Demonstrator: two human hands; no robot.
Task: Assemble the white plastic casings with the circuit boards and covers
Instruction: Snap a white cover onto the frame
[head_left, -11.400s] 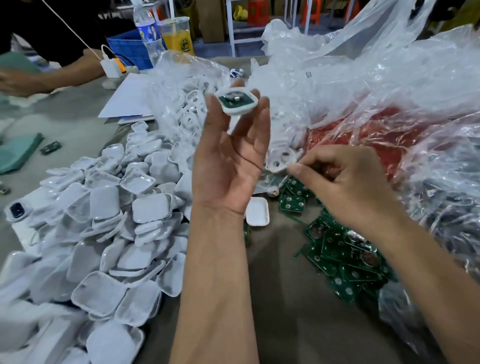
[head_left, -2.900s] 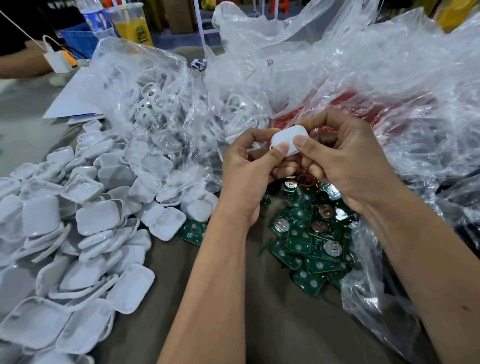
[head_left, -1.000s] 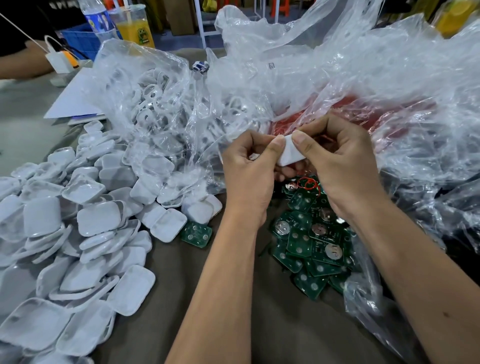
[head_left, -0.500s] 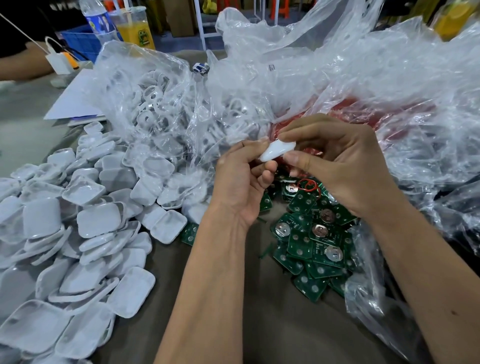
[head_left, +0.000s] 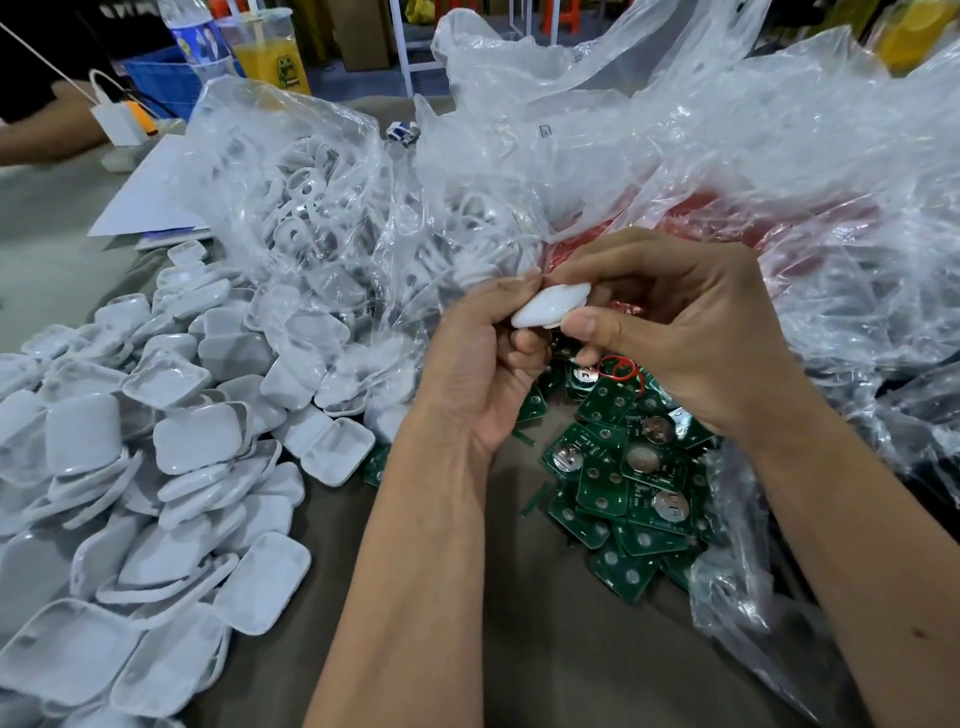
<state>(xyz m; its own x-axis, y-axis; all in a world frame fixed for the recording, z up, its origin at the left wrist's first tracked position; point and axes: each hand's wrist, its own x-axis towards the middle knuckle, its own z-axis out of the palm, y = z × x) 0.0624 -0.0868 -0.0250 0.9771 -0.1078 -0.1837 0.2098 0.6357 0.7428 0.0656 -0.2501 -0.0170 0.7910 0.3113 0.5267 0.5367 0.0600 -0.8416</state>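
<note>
Both hands pinch one white casing (head_left: 551, 312) in the air over the green boards (head_left: 631, 467): the left hand (head_left: 480, 374) grips its left edge, the right hand (head_left: 685, 332) its right. Loose casings (head_left: 182, 441) heap the bench (head_left: 545, 649) left.

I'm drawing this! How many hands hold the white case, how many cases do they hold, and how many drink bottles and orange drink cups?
Hands, left hand and right hand: 2
White rounded plastic casing pinched between them: 1
Clear plastic drink bottle: 1
Clear plastic cup of orange drink: 1
Total: 5
</note>
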